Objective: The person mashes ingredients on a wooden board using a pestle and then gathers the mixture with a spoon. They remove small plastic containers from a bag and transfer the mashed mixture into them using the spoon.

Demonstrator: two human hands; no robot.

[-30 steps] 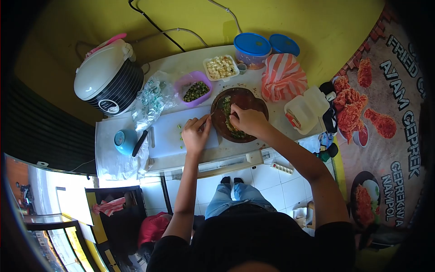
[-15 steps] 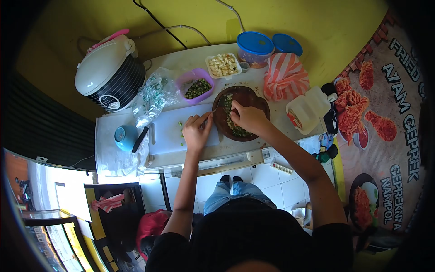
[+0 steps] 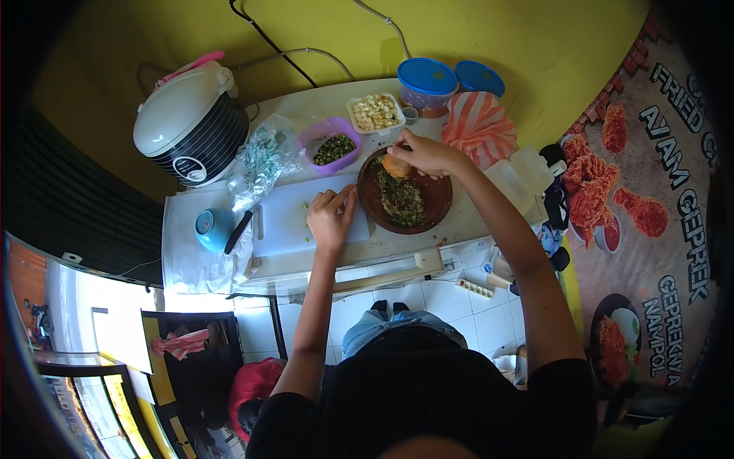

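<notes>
A brown stone mortar holds a coarse green mash with light and red bits. My left hand is at the mortar's left side, fingers bent and their tips closed against its rim. Over the mortar's upper edge, my right hand grips a rounded orange-brown piece, whose kind I cannot make out. The lower end of that piece is at the mash. Left of the mortar lies a white cutting board with small green cut bits, partly behind my left hand.
Behind the mortar stand a purple bowl of green slices, a tray of pale chopped pieces and blue-lidded tubs. A striped bag and an open box are right. Left are a knife, blue cup and rice cooker.
My right hand has risen from inside the mortar to its upper edge, and the orange-brown piece now shows in it. More of the mash is visible. My left hand has barely moved.
</notes>
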